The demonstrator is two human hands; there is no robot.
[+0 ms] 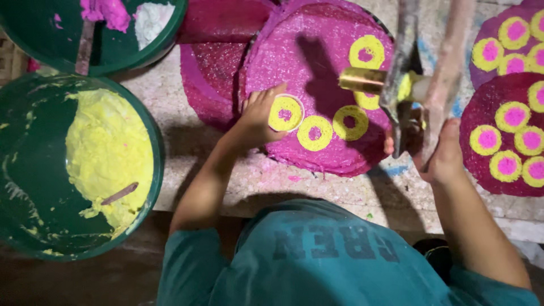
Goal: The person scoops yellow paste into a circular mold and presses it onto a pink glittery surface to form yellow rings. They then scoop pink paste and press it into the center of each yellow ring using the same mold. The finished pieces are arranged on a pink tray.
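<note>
A round pink disc lies on the bench with several yellow rings with pink centres on it. My left hand rests on its left edge, fingers around a small white-rimmed ring mould filled with yellow paste. My right hand grips the lower ends of a metal lever press. The press has a brass cylinder pointing left above the disc, with yellow paste at its joint.
A green tub of yellow paste with a stick stands at the left; another green tub with pink and white paste is behind it. Finished pink discs with yellow rings lie at the right. More pink discs are stacked beneath.
</note>
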